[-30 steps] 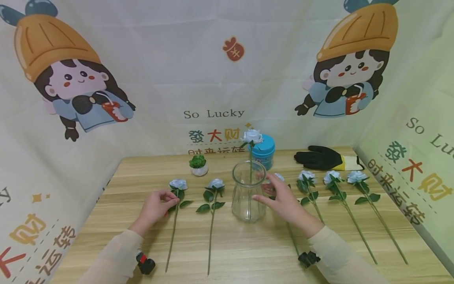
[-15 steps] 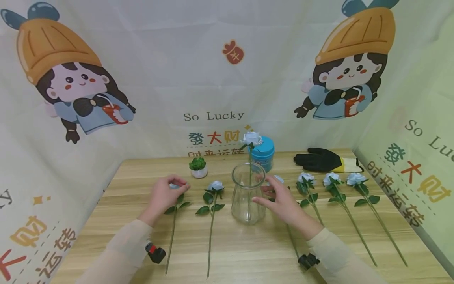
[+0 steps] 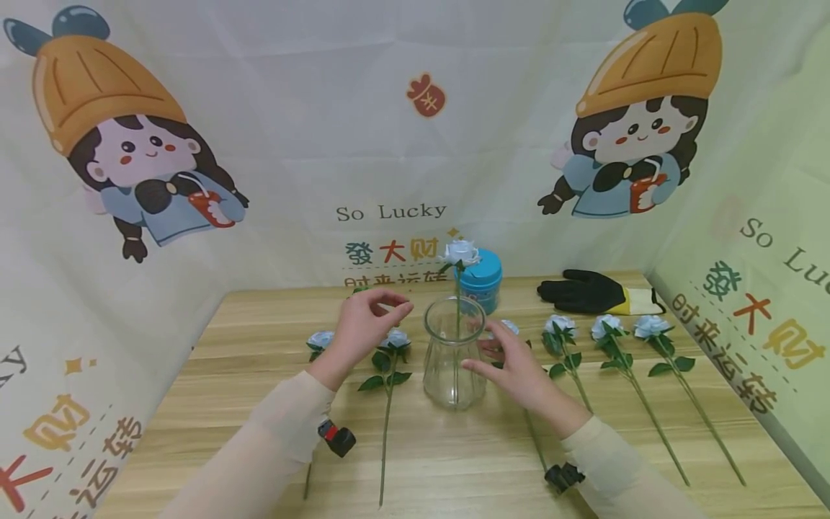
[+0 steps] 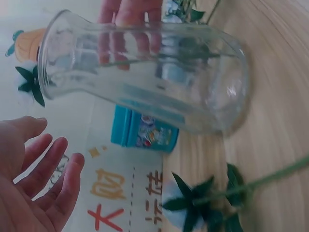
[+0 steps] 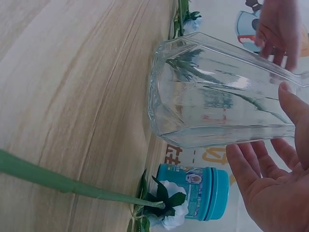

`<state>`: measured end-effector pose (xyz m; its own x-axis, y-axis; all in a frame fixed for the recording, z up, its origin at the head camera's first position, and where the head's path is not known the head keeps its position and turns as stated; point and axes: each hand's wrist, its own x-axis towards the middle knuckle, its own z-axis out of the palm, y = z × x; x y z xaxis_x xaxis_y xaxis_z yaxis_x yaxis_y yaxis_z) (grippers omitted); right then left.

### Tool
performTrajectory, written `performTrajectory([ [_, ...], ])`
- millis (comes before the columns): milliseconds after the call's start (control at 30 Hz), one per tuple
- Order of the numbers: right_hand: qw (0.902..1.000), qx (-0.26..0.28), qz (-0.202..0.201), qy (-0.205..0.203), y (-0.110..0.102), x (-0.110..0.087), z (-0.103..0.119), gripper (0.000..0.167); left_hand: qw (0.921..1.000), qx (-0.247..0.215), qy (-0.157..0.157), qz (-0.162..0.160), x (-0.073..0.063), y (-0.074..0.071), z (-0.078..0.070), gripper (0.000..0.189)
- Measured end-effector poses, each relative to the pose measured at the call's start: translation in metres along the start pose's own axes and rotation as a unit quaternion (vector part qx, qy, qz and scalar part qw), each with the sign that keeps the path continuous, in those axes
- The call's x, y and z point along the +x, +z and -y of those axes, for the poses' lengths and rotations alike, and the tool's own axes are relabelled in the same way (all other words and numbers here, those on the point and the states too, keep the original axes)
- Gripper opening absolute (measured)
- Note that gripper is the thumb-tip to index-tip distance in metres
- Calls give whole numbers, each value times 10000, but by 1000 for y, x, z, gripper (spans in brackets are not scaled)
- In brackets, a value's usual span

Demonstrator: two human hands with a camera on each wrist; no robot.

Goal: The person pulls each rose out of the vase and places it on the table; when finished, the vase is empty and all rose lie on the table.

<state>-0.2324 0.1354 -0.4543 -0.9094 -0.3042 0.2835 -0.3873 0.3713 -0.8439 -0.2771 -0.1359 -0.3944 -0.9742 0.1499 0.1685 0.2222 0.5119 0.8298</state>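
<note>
A clear glass vase (image 3: pixel 441 382) stands upright on the table, one pale blue artificial rose (image 3: pixel 460 252) rising from it. My right hand (image 3: pixel 519 367) holds the vase from the right, thumb at the front and fingers around the side. To the left of the rim, my left hand (image 3: pixel 369 321) hovers with loosely bent fingers and nothing between them. Beneath it lie two more roses, one with its pale blue bloom (image 3: pixel 397 337) just below the hand and another (image 3: pixel 320 339) partly covered by the forearm. In the left wrist view, the left palm (image 4: pixel 29 193) faces the vase.
Several roses (image 3: pixel 607 326) lie on the right, one partly under the right hand. Behind the vase stands a blue-lidded tub (image 3: pixel 486 277). A black work glove (image 3: pixel 583 292) rests at the back right. The left hand mostly hides a small potted plant (image 3: pixel 360 290).
My left hand has left the leftmost rose's head and moved right and away from me, towards the vase rim. The right hand and the vase have stayed put.
</note>
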Motion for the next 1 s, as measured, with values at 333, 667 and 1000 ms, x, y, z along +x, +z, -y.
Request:
performTrajectory([
  [333,10000,2,-5,-43,-1,0,-1,63,9979,-412,464,167,14,32,-33,23],
  [667,10000,50,27,10,-2,-1,1,61,9977,-435,446,251,24,43,-41,16],
  [1000,9998,64,50,-165,-2,0,-2,63,9978,-433,370,334,27,46,-41,16],
])
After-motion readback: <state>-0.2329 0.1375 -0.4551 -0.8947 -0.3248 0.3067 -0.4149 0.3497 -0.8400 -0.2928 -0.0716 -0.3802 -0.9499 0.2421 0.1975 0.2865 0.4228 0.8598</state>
